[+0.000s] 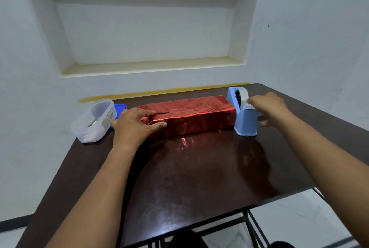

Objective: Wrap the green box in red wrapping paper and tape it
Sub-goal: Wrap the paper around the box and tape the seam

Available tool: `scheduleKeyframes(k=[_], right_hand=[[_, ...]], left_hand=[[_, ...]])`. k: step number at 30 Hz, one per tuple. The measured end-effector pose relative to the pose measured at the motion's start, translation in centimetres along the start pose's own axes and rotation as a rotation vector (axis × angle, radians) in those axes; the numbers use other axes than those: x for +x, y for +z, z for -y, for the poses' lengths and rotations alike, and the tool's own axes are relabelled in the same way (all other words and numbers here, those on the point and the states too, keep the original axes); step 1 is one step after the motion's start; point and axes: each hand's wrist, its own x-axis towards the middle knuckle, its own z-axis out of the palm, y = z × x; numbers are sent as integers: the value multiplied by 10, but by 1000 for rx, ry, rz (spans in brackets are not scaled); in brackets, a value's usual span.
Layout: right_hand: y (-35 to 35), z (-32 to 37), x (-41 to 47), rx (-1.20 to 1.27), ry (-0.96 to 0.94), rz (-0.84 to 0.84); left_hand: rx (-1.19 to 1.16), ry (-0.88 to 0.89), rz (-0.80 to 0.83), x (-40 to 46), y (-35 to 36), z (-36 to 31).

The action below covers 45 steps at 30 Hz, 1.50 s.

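Left hand (134,126) pressed flat on red-wrapped box (191,117), fingers spread. Right hand (268,109) pinching tape end at blue dispenser (242,112).

Glossy foil wrapping paper (189,117), polished table (199,168)

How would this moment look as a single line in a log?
stage: taping | left hand: holds paper fold on wrapped box | right hand: pinching tape at dispenser | box: red-wrapped, on table
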Motion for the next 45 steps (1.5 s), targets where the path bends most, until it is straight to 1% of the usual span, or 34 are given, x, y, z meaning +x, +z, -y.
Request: scheduleKeyframes(k=[1,2,4,7,10,13,15,19,23,25,29,33,34,36,37,38,39,41,43,45], right_hand=[[-2,1,5,117,73,66],[-4,2,7,164,129,127],[-8,4,12,180,196,211],[-12,6,18,232,235,295],[-14,8,17,375,240,325],[-13,5,12,544,205,290],[-7,-6,10,614,186,243],[6,-32,4,674,169,122],[9,-41,0,724,175,98],[8,-41,-1,702,168,108],[8,-40,6,484,108,26],[5,-33,9,341,72,-14],[4,-33,8,275,56,-32],[1,-33,0,39,30,-84],[0,-36,-3,-42,16,-103],[0,-40,-5,-72,5,-91],[-2,-43,-10,-60,-20,-78],[-4,-43,-23,25,-96,-117],[-3,-36,-39,54,-247,-188],[7,-20,-57,149,-346,-161]], left_hand=[[1,0,1,0,0,0],[-1,0,1,0,0,0],[-16,-1,-3,1,0,0],[-28,1,-6,2,2,2],[-17,4,-5,2,2,3],[-11,-2,-3,3,3,4],[-12,-1,-5,3,3,4],[-14,4,-6,3,4,4],[-5,1,3,4,4,6],[-1,-1,2,4,4,5],[-2,-6,6,3,3,4],[-5,-9,8,3,3,3],[-8,-13,11,3,4,3],[-10,-18,14,4,3,3],[-7,-19,19,4,3,2],[-6,-18,18,3,3,3],[-10,-19,12,3,2,3],[-24,-25,15,3,1,3],[-43,-25,8,2,1,3],[-59,-32,11,1,-1,1]])
